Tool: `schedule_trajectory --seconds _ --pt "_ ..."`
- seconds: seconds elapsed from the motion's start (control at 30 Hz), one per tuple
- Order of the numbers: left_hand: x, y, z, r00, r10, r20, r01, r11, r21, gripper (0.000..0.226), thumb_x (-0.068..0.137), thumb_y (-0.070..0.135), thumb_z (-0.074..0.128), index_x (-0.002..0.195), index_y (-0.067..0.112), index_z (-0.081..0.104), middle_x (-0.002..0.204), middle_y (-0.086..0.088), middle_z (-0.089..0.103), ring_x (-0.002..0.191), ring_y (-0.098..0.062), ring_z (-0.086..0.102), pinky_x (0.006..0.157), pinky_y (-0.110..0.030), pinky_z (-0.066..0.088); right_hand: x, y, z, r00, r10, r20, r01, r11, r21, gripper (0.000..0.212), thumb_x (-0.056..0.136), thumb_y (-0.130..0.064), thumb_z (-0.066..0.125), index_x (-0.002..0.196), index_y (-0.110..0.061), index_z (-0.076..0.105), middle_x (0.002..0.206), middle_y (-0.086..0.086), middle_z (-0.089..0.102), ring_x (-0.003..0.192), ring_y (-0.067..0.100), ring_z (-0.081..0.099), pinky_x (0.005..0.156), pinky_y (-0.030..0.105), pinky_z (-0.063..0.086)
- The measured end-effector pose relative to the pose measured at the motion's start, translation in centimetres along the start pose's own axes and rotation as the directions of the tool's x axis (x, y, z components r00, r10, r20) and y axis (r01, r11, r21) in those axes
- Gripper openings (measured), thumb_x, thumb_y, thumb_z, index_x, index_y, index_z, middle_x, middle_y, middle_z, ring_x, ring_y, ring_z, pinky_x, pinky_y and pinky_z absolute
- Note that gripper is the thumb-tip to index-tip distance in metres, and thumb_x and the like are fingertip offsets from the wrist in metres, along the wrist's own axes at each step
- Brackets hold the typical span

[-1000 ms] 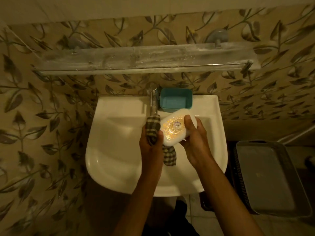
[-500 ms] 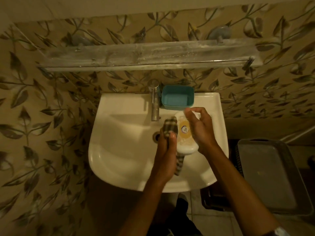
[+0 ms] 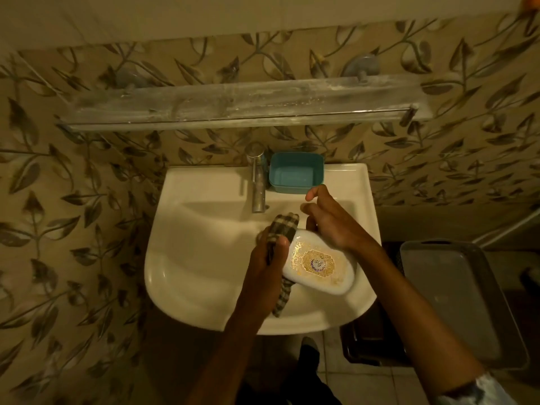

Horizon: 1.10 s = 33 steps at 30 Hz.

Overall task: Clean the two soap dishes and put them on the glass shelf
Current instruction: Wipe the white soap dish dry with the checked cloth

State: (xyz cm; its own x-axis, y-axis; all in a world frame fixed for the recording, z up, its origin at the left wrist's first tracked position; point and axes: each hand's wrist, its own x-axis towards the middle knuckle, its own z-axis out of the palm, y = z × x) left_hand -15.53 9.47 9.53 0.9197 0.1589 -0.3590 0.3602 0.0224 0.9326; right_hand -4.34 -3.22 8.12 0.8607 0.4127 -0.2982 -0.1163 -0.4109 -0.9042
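Observation:
A white soap dish with a gold emblem (image 3: 320, 264) is held over the white sink (image 3: 204, 258). My right hand (image 3: 333, 223) grips its far edge, index finger raised. My left hand (image 3: 270, 252) is shut on a checked cloth (image 3: 285, 228) that presses against the dish's left end; the cloth's tail hangs below the dish. A teal soap dish (image 3: 296, 172) sits on the sink's back rim, right of the tap. The glass shelf (image 3: 233, 105) runs along the wall above the sink, stained and bare.
A steel tap (image 3: 258, 179) stands at the back middle of the sink. A grey tray (image 3: 455, 299) rests on a dark crate to the right of the sink. Leaf-patterned tiles cover the wall.
The white dish has turned and dropped toward me, so its long side now lies across the basin. My left hand and the cloth have shifted to the dish's left end.

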Motion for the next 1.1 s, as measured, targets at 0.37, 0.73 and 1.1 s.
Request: schedule_trajectory --seconds 0.37,0.73,1.1 --pt "2.6 -0.1 -1.6 0.995 0.031 0.097 -0.057 0.958 0.281 0.034 0.099 0.024 0.041 0.131 0.014 0.045 0.112 -0.018 0.062 0.089 -0.025 0.067 0.074 -0.036 0.057 -0.7 1.5 3.3 0.973 -0.130 0.192 0.156 0.979 -0.127 0.014 0.096 -0.020 0.043 0.110 -0.017 0.041 0.099 0.003 0.061 0.086 0.009 0.062 0.071 0.019 0.051" --pt "-1.3 -4.4 2.5 0.920 0.387 0.063 -0.364 0.780 0.510 0.046 0.094 0.037 0.038 0.135 0.051 0.022 0.159 0.012 0.011 0.146 -0.004 0.004 0.116 -0.013 0.006 -1.0 1.2 3.2 0.894 0.446 -0.037 -0.287 0.636 0.716 0.054 0.091 -0.062 0.038 0.088 -0.020 0.071 0.086 0.007 0.078 0.081 0.023 0.074 0.074 0.035 0.057" --pt "2.4 -1.5 1.5 0.858 0.464 0.221 -0.493 0.618 0.613 0.045 0.097 0.026 0.041 0.141 0.030 0.036 0.158 0.004 0.021 0.147 -0.014 0.011 0.120 -0.045 0.017 -1.6 0.8 3.2 0.867 0.485 0.113 -0.306 0.341 0.889 0.058 0.093 -0.057 0.038 0.117 -0.011 0.063 0.116 0.018 0.066 0.112 0.033 0.060 0.104 0.048 0.043"
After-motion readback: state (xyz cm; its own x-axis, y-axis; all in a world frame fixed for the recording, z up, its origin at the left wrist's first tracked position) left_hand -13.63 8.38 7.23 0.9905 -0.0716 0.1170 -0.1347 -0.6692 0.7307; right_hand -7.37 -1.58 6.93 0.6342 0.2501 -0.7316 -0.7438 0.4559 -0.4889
